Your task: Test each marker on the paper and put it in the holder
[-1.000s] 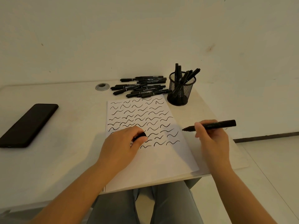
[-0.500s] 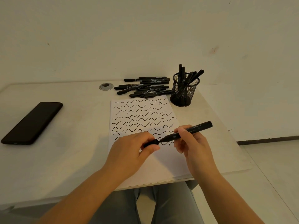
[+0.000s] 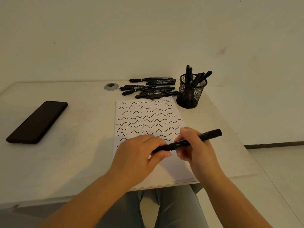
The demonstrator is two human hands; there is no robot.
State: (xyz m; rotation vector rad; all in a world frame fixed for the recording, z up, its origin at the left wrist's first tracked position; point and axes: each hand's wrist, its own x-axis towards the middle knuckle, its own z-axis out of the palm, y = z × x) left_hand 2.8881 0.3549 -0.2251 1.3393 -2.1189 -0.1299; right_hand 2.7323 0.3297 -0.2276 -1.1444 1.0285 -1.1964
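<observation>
A phone (image 3: 37, 122) is lying at the left of the frame on the table (image 3: 79, 162). At lower centre, the left hand (image 3: 139, 158) is pinching the cap end of a marker (image 3: 187, 142) over the paper (image 3: 148, 116), while the right hand (image 3: 195, 150) is gripping its barrel. At upper centre loose markers (image 3: 149, 88) are lying in a heap, and just right of them the holder (image 3: 191, 91) is standing with markers inside.
</observation>
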